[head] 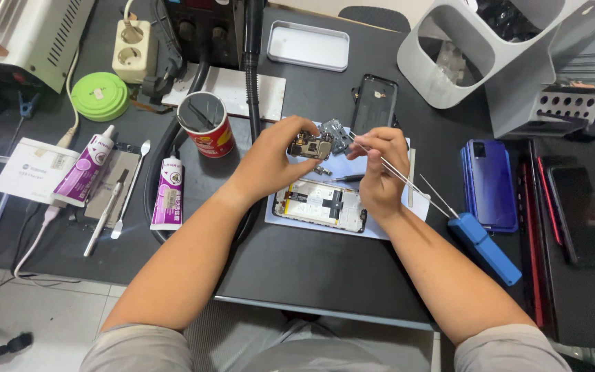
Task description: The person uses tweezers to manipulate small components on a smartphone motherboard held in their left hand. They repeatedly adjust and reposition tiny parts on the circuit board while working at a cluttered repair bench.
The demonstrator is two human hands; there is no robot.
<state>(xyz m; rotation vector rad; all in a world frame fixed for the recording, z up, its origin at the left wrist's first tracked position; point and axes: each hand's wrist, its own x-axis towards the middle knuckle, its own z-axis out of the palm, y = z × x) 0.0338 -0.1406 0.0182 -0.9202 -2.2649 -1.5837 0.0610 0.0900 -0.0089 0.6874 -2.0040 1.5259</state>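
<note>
My left hand (270,160) pinches a small phone circuit board (309,145) and holds it up over the work sheet. My right hand (380,172) grips thin metal tweezers (408,180), whose tips point toward the board. Below both hands lies an opened phone (319,206), its insides showing, on a pale blue sheet (332,231). A few small metal parts (337,133) rest just behind the board. A black phone back cover (374,102) lies farther back.
Two glue tubes (167,194) (85,170), a red cup of tools (206,124), a green round tin (100,96) and spudgers (113,200) sit at the left. A blue-handled tool (483,244), stacked phones (490,182) and a grey organiser (518,55) stand at the right.
</note>
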